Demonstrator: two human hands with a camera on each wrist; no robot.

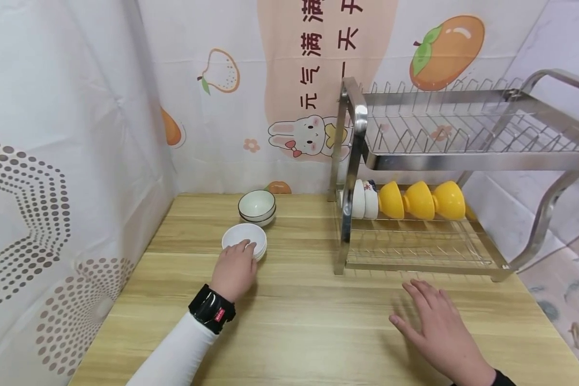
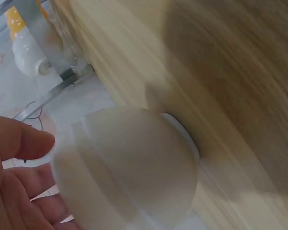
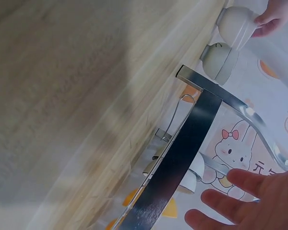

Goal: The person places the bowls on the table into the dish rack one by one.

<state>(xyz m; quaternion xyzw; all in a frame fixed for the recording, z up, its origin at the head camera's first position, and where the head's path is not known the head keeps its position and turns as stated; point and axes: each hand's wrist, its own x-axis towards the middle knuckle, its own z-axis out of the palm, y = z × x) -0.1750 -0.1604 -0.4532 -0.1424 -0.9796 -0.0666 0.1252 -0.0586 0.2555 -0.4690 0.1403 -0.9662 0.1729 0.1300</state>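
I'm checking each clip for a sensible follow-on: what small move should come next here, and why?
Probably the left hand should close thumb and fingers on the upper white bowl and lift gently: its fingers reach over the rim, the thumb is at the outside, and the right hand is empty, nearer the rack.

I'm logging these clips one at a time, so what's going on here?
A person's left hand is at the rim of the stacked white bowls on the table; whether it grips them is unclear. The right hand, empty, hovers before the dish rack. Black-rimmed bowls stand behind the white stack; yellow bowls sit sideways on the rack's lower tier.
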